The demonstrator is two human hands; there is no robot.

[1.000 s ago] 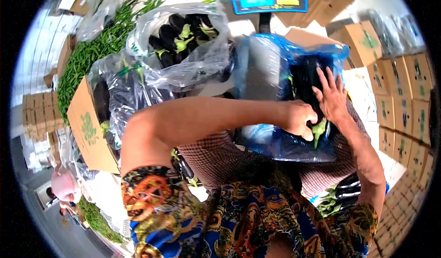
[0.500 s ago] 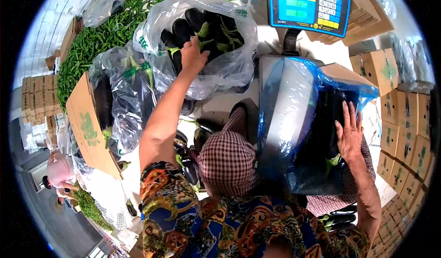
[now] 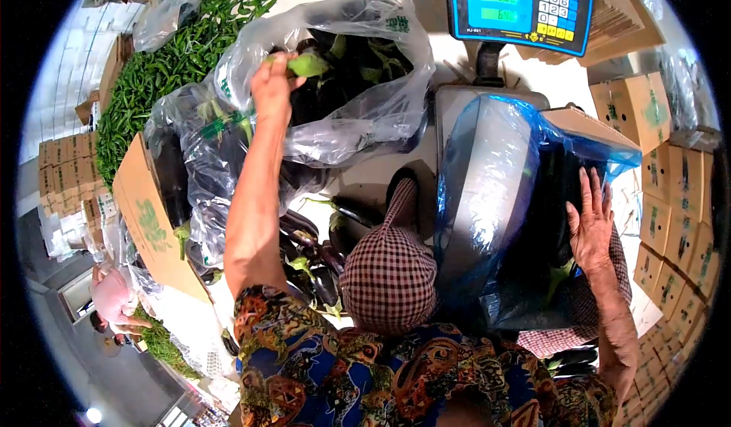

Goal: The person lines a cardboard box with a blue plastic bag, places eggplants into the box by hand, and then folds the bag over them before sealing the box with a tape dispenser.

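In the head view my left hand (image 3: 272,90) is closed on an eggplant near its green stem end, at the left side of an open clear plastic bag (image 3: 327,141). More dark eggplants (image 3: 335,84) lie inside that bag. My right hand (image 3: 592,225) rests with its fingers spread on dark eggplants (image 3: 554,199) in a blue-lined box (image 3: 518,305). This box stands on the scale (image 3: 449,103), whose display (image 3: 499,1) is lit above it.
Green peppers (image 3: 152,84) are heaped at the upper left beside an open carton (image 3: 156,221). Loose eggplants (image 3: 324,275) lie near my checkered-covered knee (image 3: 388,278). Stacked cartons (image 3: 678,214) stand at right. Another person (image 3: 114,297) is at far left.
My left hand has moved left and slightly down, and an eggplant's green stem end now shows in it. My right hand stays on the eggplants. The whole view has shifted slightly.
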